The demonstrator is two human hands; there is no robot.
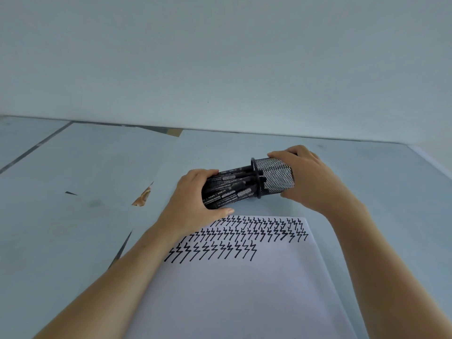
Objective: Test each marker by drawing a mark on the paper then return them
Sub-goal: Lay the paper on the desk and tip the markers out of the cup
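Note:
A black mesh pen holder (pixel 277 176) lies tipped on its side just beyond the paper, its mouth facing left. A bundle of several black markers (pixel 228 189) sticks out of that mouth. My left hand (pixel 193 199) grips the free ends of the bundle, thumb underneath. My right hand (pixel 310 179) holds the holder's closed end, fingers curled over the top. The white paper (pixel 244 289) lies in front of me, with three rows of black zigzag marks (pixel 244 234) across its upper part.
The table (pixel 73 216) is pale blue-grey with torn patches in its covering at the left (pixel 141 198). A plain wall (pixel 220 57) rises right behind the table's far edge. The table's right edge (pixel 430 162) runs close beyond my right hand.

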